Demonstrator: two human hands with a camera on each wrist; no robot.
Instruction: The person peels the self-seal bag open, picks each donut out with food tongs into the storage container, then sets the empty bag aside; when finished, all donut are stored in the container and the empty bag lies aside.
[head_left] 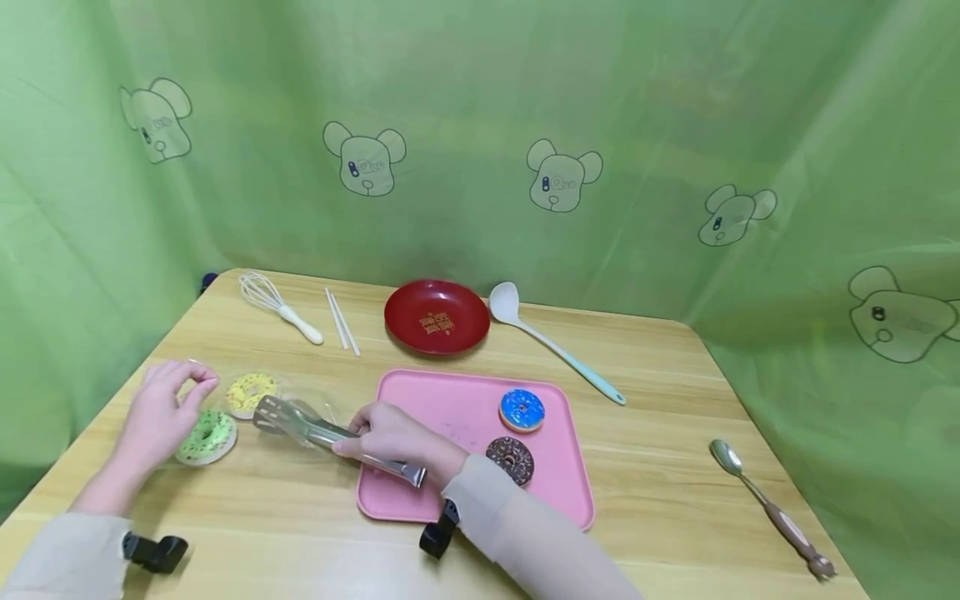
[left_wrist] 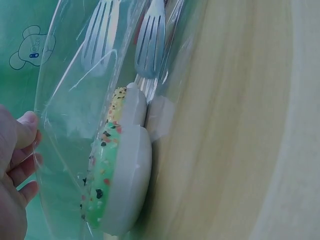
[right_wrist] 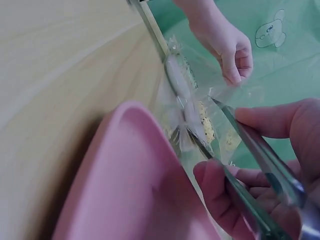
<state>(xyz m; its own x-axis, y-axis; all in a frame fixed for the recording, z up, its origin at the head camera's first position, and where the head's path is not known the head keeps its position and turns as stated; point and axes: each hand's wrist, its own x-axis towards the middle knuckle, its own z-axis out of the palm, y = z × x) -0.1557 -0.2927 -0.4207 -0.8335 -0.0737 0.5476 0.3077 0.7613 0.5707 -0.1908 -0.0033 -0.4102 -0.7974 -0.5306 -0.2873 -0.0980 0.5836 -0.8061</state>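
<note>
My left hand [head_left: 157, 417] pinches the edge of a clear plastic bag [left_wrist: 65, 120] between thumb and fingers and holds it up. A green sprinkled toy donut [head_left: 217, 425] and a yellow one [head_left: 242, 402] lie side by side within the bag's film, on the table. Metal serving tongs [head_left: 386, 469] are in my right hand [head_left: 401, 433], which grips their arms over the left edge of the pink tray [head_left: 427, 392]. The tongs' slotted heads [left_wrist: 151, 45] stand apart at the bag, close to the yellow donut.
A blue donut [head_left: 513, 408] and a chocolate donut [head_left: 498, 454] lie on the tray. Behind are a whisk [head_left: 300, 323], chopsticks [head_left: 343, 321], a red plate [head_left: 420, 304] and a ladle [head_left: 558, 350]. A brown-handled spoon [head_left: 783, 525] lies far right. Green curtains [head_left: 465, 83] hang around the table.
</note>
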